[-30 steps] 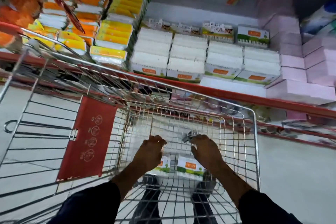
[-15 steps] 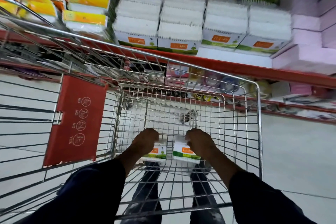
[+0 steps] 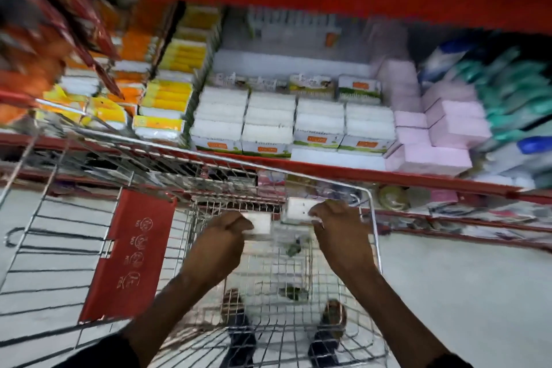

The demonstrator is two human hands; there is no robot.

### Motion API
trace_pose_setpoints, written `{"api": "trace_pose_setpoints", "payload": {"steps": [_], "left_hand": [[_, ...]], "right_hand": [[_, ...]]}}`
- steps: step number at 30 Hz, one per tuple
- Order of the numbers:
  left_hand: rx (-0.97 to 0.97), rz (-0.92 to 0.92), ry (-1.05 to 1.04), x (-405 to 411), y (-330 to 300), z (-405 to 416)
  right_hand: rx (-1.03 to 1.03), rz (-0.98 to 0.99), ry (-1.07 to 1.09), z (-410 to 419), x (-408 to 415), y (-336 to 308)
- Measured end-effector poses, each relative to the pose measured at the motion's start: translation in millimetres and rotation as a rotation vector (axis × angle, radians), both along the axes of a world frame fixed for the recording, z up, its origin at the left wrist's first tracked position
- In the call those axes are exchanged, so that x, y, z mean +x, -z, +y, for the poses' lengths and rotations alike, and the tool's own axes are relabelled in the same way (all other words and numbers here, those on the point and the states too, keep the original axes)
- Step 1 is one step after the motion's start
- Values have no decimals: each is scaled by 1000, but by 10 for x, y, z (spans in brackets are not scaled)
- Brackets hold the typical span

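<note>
Left hand (image 3: 219, 237) pinches one white pack (image 3: 260, 223), right hand (image 3: 339, 228) a second pack (image 3: 297, 210), above the cart (image 3: 128, 254). Likely next: seat both squarely on the shelf (image 3: 358, 173).

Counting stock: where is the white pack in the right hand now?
Head view, right of centre: the white pack is pinched in the right hand, near the cart's far rim, with the left hand holding a second pack beside it.

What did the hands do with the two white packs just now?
The left hand lifted the left pack and the right hand the right pack, up from the cart floor toward the shelf. Neither was let go. The cart and the stacked packs on the shelf stayed put.
</note>
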State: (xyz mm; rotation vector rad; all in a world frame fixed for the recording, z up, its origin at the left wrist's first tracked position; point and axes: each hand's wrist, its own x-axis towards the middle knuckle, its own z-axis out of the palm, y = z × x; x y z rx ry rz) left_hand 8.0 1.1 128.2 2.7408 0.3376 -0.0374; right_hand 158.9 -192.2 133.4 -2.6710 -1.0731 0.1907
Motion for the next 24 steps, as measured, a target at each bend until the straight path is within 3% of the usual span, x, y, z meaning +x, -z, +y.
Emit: {"api": "trace_pose_setpoints", "payload": {"steps": [6, 11, 24], "left_hand": [[44, -253, -22, 462, -724, -57], [62, -370, 7, 980, -1040, -210], [52, -314, 61, 1852, -801, -429]], "right_hand": [[203, -121, 63, -187, 364, -757], [321, -155, 128, -373, 727, -927], [289, -105, 210, -353, 1282, -607]]}}
